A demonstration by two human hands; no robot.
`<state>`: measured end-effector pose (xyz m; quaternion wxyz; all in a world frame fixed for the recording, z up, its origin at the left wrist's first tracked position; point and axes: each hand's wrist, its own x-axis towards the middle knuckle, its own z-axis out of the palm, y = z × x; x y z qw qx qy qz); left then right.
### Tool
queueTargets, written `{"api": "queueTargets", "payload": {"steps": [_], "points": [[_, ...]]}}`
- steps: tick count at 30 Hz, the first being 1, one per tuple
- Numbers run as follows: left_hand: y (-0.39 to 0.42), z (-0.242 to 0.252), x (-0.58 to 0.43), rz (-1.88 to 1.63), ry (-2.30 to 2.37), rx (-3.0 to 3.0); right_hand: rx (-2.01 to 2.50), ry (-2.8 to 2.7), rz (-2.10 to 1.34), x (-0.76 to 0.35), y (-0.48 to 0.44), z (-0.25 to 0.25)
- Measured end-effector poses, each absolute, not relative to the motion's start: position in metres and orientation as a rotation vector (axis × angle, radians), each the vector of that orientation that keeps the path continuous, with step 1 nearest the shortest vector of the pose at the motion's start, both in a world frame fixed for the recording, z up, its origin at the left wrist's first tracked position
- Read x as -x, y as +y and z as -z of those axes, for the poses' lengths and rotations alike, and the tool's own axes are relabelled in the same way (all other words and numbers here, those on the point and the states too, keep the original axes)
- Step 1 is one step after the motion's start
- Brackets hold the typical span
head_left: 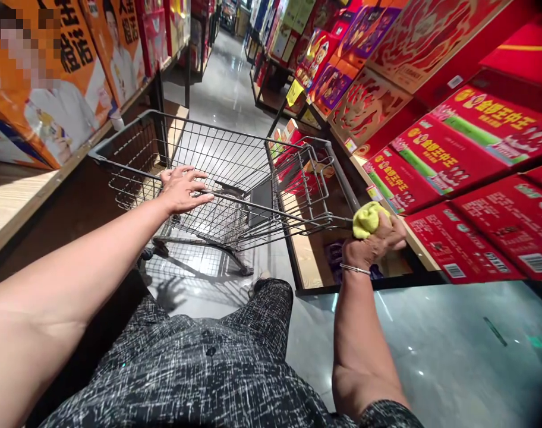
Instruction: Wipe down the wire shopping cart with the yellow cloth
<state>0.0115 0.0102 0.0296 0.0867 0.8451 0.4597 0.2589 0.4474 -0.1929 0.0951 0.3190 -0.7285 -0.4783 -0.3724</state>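
A grey wire shopping cart [226, 137] stands sideways in front of me, with floor showing through its basket. My left hand [184, 189] rests on the near top rim of the basket, its fingers spread over the wire. At the cart's right end, my right hand [378, 235] is closed around a crumpled yellow-green cloth [369, 219]. The cloth lies against the corner by the cart's handle bar [342, 175]; whether the fingers also grip the bar is hidden. A thin bracelet [355, 269] circles my right wrist.
Red gift boxes [431, 157] are stacked on the right shelf, close to my right hand. Orange cartons [70, 77] line the wooden shelf [12, 202] on the left. Between the shelves a tiled aisle [229, 71] runs ahead. A yellow tag [294, 93] sticks out from the right shelf.
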Motion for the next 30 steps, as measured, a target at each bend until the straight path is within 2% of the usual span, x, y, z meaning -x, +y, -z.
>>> {"api": "queueTargets", "payload": {"steps": [4,8,10,14,18,21,30], "points": [[0.016,-0.034,-0.01,-0.697,1.399,-2.444,1.874,-1.203,1.011,-0.412,-0.177,-0.055],[0.023,-0.033,-0.007,-0.646,1.438,-2.442,1.852,-1.637,0.771,-0.365,-0.174,-0.034],[0.025,-0.032,-0.006,-0.64,1.452,-2.448,1.845,-1.774,0.696,-0.361,-0.18,-0.052],[0.026,-0.033,-0.005,-0.647,1.465,-2.462,2.032,-1.658,0.726,-0.391,-0.187,-0.118],[0.025,-0.035,-0.009,-0.646,1.472,-2.465,2.211,-1.801,0.461,-0.422,-0.183,-0.161],[0.032,-0.034,-0.015,-0.645,1.479,-2.464,2.285,-1.888,0.365,-0.426,-0.182,-0.167],[0.071,-0.03,-0.036,-0.624,1.626,-2.242,2.313,-1.875,0.488,-0.402,-0.187,-0.168]]}}
